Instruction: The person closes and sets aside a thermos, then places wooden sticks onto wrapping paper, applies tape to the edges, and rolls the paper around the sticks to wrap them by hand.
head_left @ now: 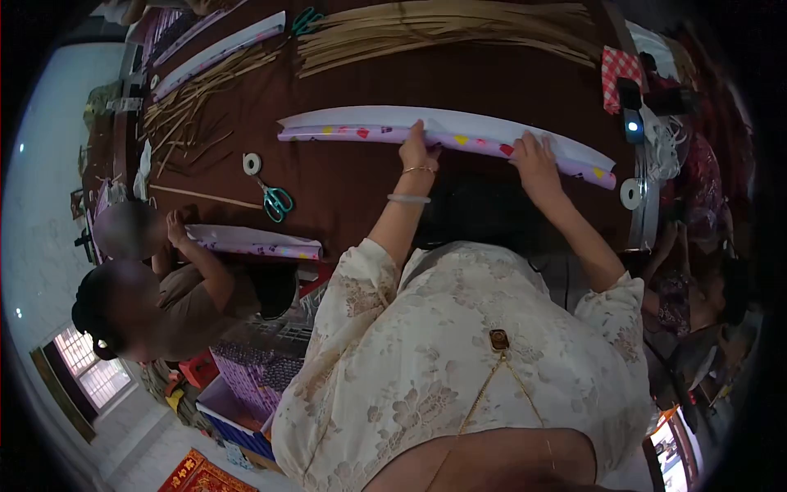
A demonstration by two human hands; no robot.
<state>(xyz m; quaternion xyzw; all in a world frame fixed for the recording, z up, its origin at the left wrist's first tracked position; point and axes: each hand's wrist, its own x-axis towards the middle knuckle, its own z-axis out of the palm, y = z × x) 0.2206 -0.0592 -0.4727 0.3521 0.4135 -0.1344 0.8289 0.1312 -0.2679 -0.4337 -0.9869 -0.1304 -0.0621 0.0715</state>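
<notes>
A long sheet (357, 132), lilac with red and yellow figures and a white underside, lies across the dark brown tabletop in front of me, its near edge rolled or folded over. My left hand (419, 150) grips that edge near the middle, thumb on top and fingers partly hidden beneath. Further right, my right hand (538, 166) holds the same edge with bent fingers. White backing shows along the far side of the sheet. To the left lie teal-handled scissors (277, 202) and a white tape roll (252, 164); another tape roll (630, 194) sits beyond the sheet's right end.
Flat brown strips (447, 33) lie along the far side, with loose strips (193, 107) at left. At left, a co-worker's hand (176, 229) touches another patterned sheet (254, 243). A lit device (632, 127) and a red checked cloth (620, 78) are at right.
</notes>
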